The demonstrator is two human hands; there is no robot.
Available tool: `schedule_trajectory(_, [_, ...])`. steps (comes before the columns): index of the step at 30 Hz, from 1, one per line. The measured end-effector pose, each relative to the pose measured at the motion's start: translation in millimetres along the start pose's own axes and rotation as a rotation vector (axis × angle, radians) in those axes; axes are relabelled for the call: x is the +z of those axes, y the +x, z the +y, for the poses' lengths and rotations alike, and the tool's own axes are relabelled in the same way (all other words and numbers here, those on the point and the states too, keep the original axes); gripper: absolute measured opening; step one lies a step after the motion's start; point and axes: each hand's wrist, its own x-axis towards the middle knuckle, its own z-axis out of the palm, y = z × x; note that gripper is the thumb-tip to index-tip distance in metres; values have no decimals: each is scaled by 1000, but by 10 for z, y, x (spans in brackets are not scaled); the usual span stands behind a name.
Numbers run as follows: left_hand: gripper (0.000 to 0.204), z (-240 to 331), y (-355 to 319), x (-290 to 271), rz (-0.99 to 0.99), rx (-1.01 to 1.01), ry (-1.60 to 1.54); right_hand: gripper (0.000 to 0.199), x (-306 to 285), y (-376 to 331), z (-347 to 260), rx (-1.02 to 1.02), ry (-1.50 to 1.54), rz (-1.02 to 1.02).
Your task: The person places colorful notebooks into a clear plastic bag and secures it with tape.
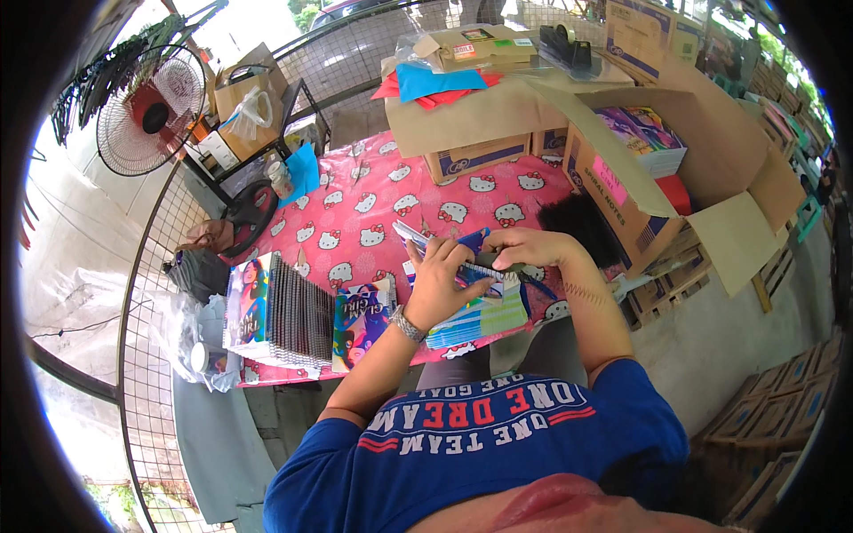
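Note:
A spiral notebook [412, 236] is held up at the table's near edge, between my hands. My left hand [442, 277] closes round its left part, with a watch on that wrist. My right hand [522, 250] is closed at the notebook's right part, thumb and finger pinched by the dark spiral coil [498, 273]. A dark zigzag line like a coil's loose end crosses my right forearm. What exactly the right fingertips grip is partly hidden. Beneath the hands is a pile of unbound pads [477, 323] with blue and green edges.
Left stand a tall stack of spiral notebooks [302, 318] and a lower stack of colourful covers [360, 324]. A dark bristly heap [579, 233] lies right, beside an open carton [622, 209] holding notebooks. Further back are more cartons [484, 158] and a standing fan [153, 115].

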Motion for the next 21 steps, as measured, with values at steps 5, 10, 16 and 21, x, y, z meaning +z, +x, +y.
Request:
schedule_trajectory(5, [43, -18, 9, 22, 10, -20, -39, 42, 101, -55, -153, -405, 595, -70])
schedule_trajectory(10, [50, -20, -23, 5, -17, -43, -23, 45, 79, 1, -178, -422, 517, -41])
schedule_trajectory(16, [47, -315, 115, -184, -21, -74, 35, 48, -37, 186, -2, 1, 107, 73])
schedule_trajectory(21, [47, -413, 115, -140, 24, 24, -31, 48, -53, 306, -37, -197, 477, -60])
